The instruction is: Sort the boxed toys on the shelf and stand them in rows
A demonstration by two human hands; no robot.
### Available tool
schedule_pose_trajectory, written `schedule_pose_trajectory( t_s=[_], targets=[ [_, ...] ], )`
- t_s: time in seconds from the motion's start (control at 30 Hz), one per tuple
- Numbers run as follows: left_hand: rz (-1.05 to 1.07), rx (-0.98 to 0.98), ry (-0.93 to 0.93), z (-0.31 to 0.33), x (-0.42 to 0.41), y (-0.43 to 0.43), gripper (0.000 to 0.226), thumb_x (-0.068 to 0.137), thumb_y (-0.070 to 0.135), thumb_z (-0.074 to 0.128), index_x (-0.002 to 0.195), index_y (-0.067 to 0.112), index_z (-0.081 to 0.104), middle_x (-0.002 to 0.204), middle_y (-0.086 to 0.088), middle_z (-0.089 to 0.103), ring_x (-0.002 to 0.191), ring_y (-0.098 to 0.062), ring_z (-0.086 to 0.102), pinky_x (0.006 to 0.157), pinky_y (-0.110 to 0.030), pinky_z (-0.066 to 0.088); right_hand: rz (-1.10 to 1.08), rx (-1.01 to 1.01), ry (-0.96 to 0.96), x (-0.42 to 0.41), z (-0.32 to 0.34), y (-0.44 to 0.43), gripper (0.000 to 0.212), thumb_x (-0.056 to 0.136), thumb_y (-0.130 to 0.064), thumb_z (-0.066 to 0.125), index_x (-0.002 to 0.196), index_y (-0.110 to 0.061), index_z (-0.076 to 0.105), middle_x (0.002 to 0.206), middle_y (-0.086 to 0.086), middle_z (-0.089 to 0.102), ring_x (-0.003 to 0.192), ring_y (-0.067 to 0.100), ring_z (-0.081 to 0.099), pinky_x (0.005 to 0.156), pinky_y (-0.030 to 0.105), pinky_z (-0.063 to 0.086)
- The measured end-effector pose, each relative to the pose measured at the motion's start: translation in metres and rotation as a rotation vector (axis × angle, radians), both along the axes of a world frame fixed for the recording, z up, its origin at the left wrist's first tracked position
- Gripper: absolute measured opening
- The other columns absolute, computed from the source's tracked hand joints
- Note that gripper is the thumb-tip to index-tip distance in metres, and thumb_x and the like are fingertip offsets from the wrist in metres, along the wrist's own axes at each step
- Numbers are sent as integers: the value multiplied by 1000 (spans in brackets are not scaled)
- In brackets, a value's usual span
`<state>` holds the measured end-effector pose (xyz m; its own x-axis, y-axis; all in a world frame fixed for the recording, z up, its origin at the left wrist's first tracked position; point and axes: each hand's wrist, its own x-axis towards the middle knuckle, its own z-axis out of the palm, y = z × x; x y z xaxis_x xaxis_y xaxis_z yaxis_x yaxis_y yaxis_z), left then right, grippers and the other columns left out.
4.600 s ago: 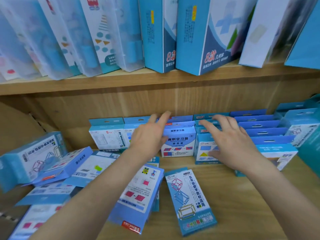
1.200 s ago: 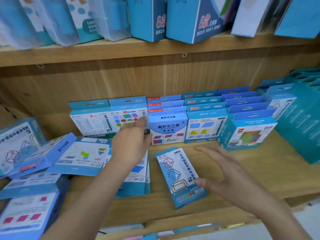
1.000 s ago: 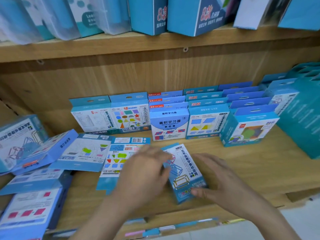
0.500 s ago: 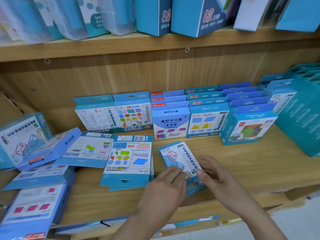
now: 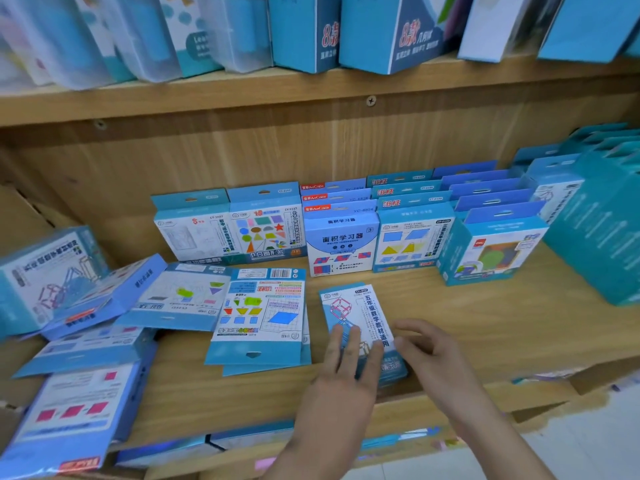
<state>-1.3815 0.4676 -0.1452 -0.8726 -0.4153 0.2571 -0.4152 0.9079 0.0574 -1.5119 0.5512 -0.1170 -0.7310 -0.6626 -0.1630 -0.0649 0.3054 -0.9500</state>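
Wooden shelf (image 5: 485, 323) sits in front of me, with rows of boxes (image 5: 341, 244) standing at the back. One flat box (image 5: 356, 306) with a cube drawing lies right under my hands. Its long side points away from me, toward the rows. My left hand (image 5: 343, 375) lies on it with straight fingers, gripping nothing. My right hand (image 5: 436, 358) is loose and open, thumb at the box's right edge (touching, I think). Both hands are close, so I guess tipping it up comes next.

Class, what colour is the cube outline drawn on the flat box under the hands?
Pink; the box shows best in the head view.
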Motion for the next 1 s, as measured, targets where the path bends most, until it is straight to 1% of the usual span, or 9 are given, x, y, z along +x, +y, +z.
schedule_pose_trajectory(
  t_s=[0.17, 0.3, 0.37, 0.47, 0.53, 0.63, 0.7, 0.83, 1.0],
  targets=[
    [-98, 275, 249, -9, 20, 6, 53, 71, 46, 63, 121, 35, 51, 136, 8, 55, 129, -16, 48, 64, -24, 59, 69, 36, 34, 16, 0, 19, 21, 83, -1, 65, 91, -20, 70, 84, -7, 75, 82, 10, 71, 77, 35, 56],
    [-49, 542, 466, -25, 30, 16, 54, 71, 51, 62, 123, 42, 50, 151, 15, 34, 137, -2, 32, 102, -15, 37, 80, 182, 138, 31, -14, 41, 12, 85, -31, 65, 96, -36, 63, 74, -11, 72, 64, 9, 68, 68, 42, 56],
    [40, 640, 451, -21, 30, 24, 62, 68, 61, 57, 126, 52, 38, 155, 25, 14, 134, 10, 28, 100, -11, 36, 77, 198, 75, 41, -17, 42, 12, 88, -43, 57, 100, -41, 55, 73, -5, 72, 61, 15, 69, 66, 44, 57],
    [107, 753, 430, -8, 30, 30, 59, 71, 65, 53, 128, 56, 39, 151, 36, 3, 126, 25, 23, 95, -2, 31, -12, 44, -236, 49, -14, 39, 14, 93, -30, 55, 106, -30, 53, 79, 6, 74, 67, 31, 71, 68, 44, 59],
    [142, 839, 462, -2, 29, 26, 53, 82, 48, 63, 127, 55, 36, 149, 30, 18, 125, 22, 27, 92, 3, 28, -67, -40, -383, 50, -8, 40, 17, 92, -22, 58, 109, -20, 55, 80, 11, 74, 72, 36, 71, 62, 36, 58],
    [201, 1165, 582, 1, 26, 15, 46, 87, 13, 65, 124, 37, 50, 127, 18, 60, 113, 5, 56, 87, -11, 46, -107, -100, -449, 51, -7, 45, 23, 88, -21, 62, 109, -15, 56, 82, 15, 73, 73, 40, 70, 55, 28, 55],
    [251, 1357, 656, 8, 24, 12, 42, 86, 3, 65, 121, 25, 56, 112, 18, 68, 106, 0, 62, 87, -18, 50, -131, -136, -479, 54, -9, 49, 28, 84, -23, 64, 109, -14, 55, 85, 17, 73, 72, 41, 70, 54, 27, 54],
    [327, 1689, 731, 23, 21, 11, 41, 81, 9, 68, 119, 21, 59, 108, 1, 72, 101, -18, 68, 92, -44, 52, -85, -205, -503, 53, -8, 59, 40, 74, -27, 66, 110, -16, 53, 91, 18, 73, 76, 41, 70, 55, 28, 54],
    [171, 1798, 667, 38, 14, 12, 38, 75, 13, 62, 112, 15, 62, 102, -7, 74, 91, -22, 71, 72, -32, 59, 101, -224, -370, 28, -1, 65, 47, 76, -28, 64, 118, -25, 44, 98, 9, 74, 83, 23, 71, 64, 27, 54]
  ],
)
